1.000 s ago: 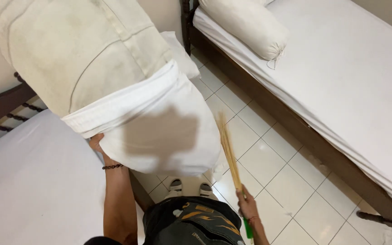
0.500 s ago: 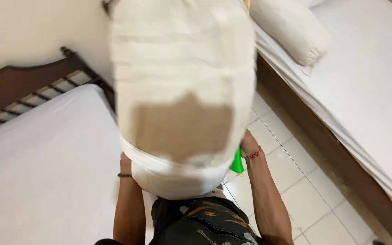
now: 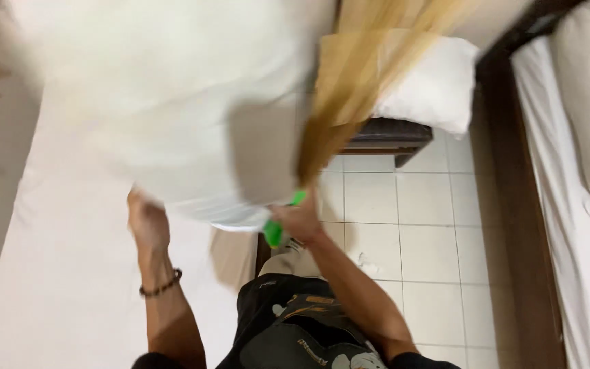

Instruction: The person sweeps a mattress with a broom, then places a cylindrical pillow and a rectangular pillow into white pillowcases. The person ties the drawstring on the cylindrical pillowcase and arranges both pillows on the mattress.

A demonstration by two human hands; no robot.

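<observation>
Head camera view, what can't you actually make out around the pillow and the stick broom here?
- Pillow: motion blur smears its outline; the top edge of the view cuts it off.
- Stick broom: bristles are a blurred streak, tips cut off at the top edge.
- Green handle: mostly covered by the right hand.
- Left hand: fingers hidden under the pillow, so its grip is unclear.
- Bed: far end hidden behind the pillow.

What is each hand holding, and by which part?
Left hand grips the white pillow by its lower edge; right hand holds the broom by its green handle.

white bed [image 3: 69,307], tiled floor [image 3: 404,225], pillow [image 3: 431,85] on nightstand [image 3: 384,137]
</observation>
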